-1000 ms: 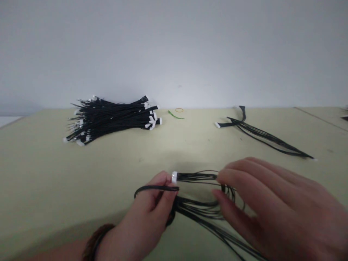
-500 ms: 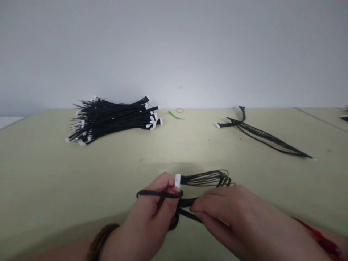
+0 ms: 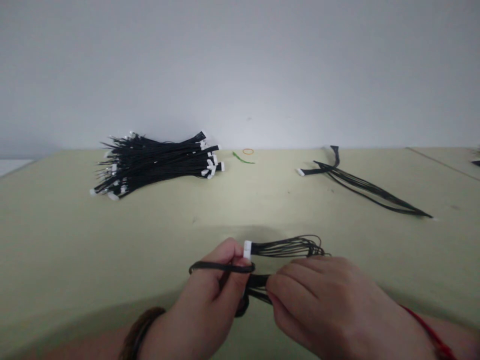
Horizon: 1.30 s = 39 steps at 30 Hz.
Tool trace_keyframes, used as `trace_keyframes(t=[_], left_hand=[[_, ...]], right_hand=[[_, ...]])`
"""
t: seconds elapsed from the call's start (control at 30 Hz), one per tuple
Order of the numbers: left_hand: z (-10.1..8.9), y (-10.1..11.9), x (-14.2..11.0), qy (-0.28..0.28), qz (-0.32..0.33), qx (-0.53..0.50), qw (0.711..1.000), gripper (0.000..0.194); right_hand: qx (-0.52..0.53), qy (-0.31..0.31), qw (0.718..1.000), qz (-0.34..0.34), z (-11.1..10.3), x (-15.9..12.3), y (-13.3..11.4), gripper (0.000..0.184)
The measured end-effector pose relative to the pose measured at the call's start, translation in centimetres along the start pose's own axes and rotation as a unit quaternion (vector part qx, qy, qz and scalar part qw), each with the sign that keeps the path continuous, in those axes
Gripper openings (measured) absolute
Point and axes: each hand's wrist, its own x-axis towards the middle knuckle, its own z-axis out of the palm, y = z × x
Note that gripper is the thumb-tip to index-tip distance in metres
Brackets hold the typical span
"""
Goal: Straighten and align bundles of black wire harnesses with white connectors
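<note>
A large cable bundle [image 3: 157, 165] lies back left on the bench [image 3: 112, 235], a smaller bundle [image 3: 360, 185] back right, with a rubber band [image 3: 248, 151] and twist tie [image 3: 242, 158] between them; the left hand [image 3: 210, 290] and right hand [image 3: 318, 300] hold cables [image 3: 288, 247] at front centre.

Left hand [image 3: 210, 290] bare, dark brown bracelet [image 3: 140, 330] at wrist; right hand [image 3: 322, 305] bare, thin red cord [image 3: 427, 332] at wrist.

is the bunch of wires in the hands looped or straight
Looped: the black wires run from the white connector, curve back, into the right hand.

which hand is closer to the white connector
Left. The left hand sits just below the white connector; the right hand grips the black wires further right.
</note>
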Motion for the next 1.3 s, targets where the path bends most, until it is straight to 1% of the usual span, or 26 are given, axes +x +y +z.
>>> trace_keyframes(t=[0.07,0.13,0.17,0.2,0.27,0.3,0.33,0.37,0.4,0.43,0.47,0.5,0.53,0.57,0.6,0.63,0.67,0.7,0.73,0.77,0.8,0.83,0.9,0.97,1.07,1.3], left_hand=[[0.0,0.1,0.1,0.003,-0.005,-0.011,1.000,0.024],[0.0,0.1,0.2,0.001,-0.007,-0.018,1.000,0.024],[0.0,0.2,0.2,0.000,-0.008,-0.021,1.000,0.025],[0.0,0.2,0.2,-0.002,-0.010,-0.023,1.000,0.026],[0.0,0.2,0.2,-0.003,-0.020,-0.027,0.999,0.026],[0.0,0.2,0.1,-0.003,-0.025,-0.029,0.999,0.027],[0.0,0.3,0.1,-0.001,-0.028,-0.029,0.999,0.027],[0.0,0.3,0.1,0.001,-0.029,-0.030,0.999,0.027],[0.0,0.3,0.1,0.003,-0.027,-0.032,0.999,0.027],[-0.1,0.3,0.1,0.003,-0.027,-0.036,0.999,0.027],[-0.1,0.4,0.1,0.002,-0.028,-0.041,0.999,0.027],[-0.1,0.4,0.1,0.001,-0.028,-0.045,0.999,0.027],[-0.1,0.4,0.1,-0.001,-0.028,-0.050,0.998,0.027],[-0.1,0.4,0.2,-0.004,-0.028,-0.052,0.998,0.027],[-0.1,0.3,0.2,-0.007,-0.027,-0.053,0.998,0.028],[-0.1,0.3,0.1,-0.010,-0.028,-0.055,0.998,0.028],[-0.1,0.2,0.1,-0.011,-0.030,-0.060,0.998,0.029],[-0.1,0.1,0.1,-0.013,-0.033,-0.070,0.997,0.029],[-0.1,0.1,0.0,-0.019,-0.036,-0.083,0.996,0.030],[-0.1,0.0,0.0,-0.027,-0.040,-0.100,0.994,0.031],[-0.1,0.0,-0.1,-0.036,-0.044,-0.116,0.992,0.031],[-0.1,0.0,-0.2,-0.043,-0.047,-0.129,0.990,0.031],[-0.1,-0.1,-0.5,-0.050,-0.050,-0.139,0.988,0.030],[-0.2,-0.1,-0.7,-0.050,-0.045,-0.132,0.989,0.030],[-0.3,0.1,-1.0,-0.057,-0.036,-0.117,0.991,0.028],[-0.5,0.5,-1.1,-0.075,-0.028,-0.114,0.990,0.033]], right_hand=[[0.035,-0.019,0.999,0.024,-0.8,0.1,0.0,0.013],[0.142,-0.058,0.984,0.092,-2.2,0.1,0.5,0.022],[0.222,-0.100,0.962,0.123,-3.0,0.0,1.1,0.028],[0.305,-0.148,0.930,0.143,-3.9,-0.2,1.9,0.032],[0.461,-0.259,0.837,0.141,-5.7,-0.5,4.0,0.041],[0.512,-0.261,0.809,0.123,-6.5,-0.6,5.2,0.043],[0.537,-0.254,0.797,0.112,-7.1,-0.5,6.3,0.040],[0.537,-0.233,0.804,0.106,-7.5,-0.3,7.2,0.037],[0.519,-0.206,0.823,0.103,-7.8,0.1,7.8,0.039],[0.489,-0.153,0.851,0.118,-8.0,0.7,8.2,0.047],[0.455,-0.083,0.875,0.144,-8.0,1.3,8.3,0.058],[0.423,-0.003,0.889,0.173,-7.9,1.8,8.0,0.067],[0.397,0.078,0.892,0.202,-7.8,2.3,7.6,0.073],[0.379,0.151,0.885,0.226,-7.6,2.6,6.9,0.075],[0.374,0.178,0.878,0.239,-7.3,2.8,6.2,0.077],[0.378,0.172,0.878,0.238,-7.0,2.7,5.4,0.079],[0.391,0.151,0.879,0.227,-6.7,2.5,4.7,0.077],[0.403,0.117,0.881,0.217,-6.3,2.1,3.9,0.068],[0.410,0.079,0.885,0.205,-5.8,1.6,3.3,0.053],[0.399,0.041,0.896,0.192,-5.3,1.2,2.7,0.035],[0.361,0.018,0.915,0.181,-4.7,0.7,2.2,0.021],[0.297,0.015,0.940,0.168,-4.1,0.3,1.7,0.015],[0.143,0.023,0.981,0.126,-2.9,-0.4,1.2,0.017],[0.040,0.038,0.995,0.080,-2.1,-0.8,0.8,0.019],[0.022,0.024,0.998,0.059,-1.7,-1.1,0.6,0.017],[0.027,0.040,0.998,0.035,-2.1,-1.0,0.6,0.024]])
